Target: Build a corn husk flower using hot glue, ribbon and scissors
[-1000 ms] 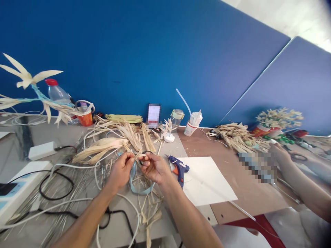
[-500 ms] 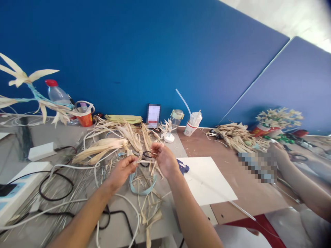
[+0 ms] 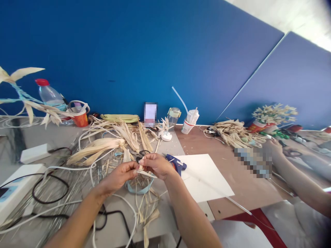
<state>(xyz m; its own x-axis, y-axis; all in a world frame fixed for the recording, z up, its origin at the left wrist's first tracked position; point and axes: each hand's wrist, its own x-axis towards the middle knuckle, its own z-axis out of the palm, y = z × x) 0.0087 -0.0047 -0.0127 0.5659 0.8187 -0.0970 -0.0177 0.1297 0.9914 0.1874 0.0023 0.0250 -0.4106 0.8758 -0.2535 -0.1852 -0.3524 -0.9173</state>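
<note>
My left hand (image 3: 120, 177) and my right hand (image 3: 158, 166) meet over the desk, fingertips nearly touching. Between them they pinch a small pale strip of corn husk (image 3: 146, 173), partly hidden by the fingers. Black-handled scissors (image 3: 143, 152) lie just behind my fingertips. Close to my right wrist rests a blue glue gun (image 3: 178, 162), overlapping a white sheet (image 3: 208, 182). Below the hands lies a loop of light blue ribbon (image 3: 139, 190) among husk scraps (image 3: 151, 217).
Dried corn husks (image 3: 95, 150) are heaped behind my hands. Cables and a white power strip (image 3: 23, 193) occupy the left. Cups, a red-capped bottle (image 3: 50, 94) and a phone (image 3: 150, 114) line the blue partition. At right, a co-worker's arm (image 3: 297, 184) reaches over the desk.
My right hand has closed its fingers and come down and left, against the left fingertips. My left hand has shifted slightly down. The whole view has moved a little.
</note>
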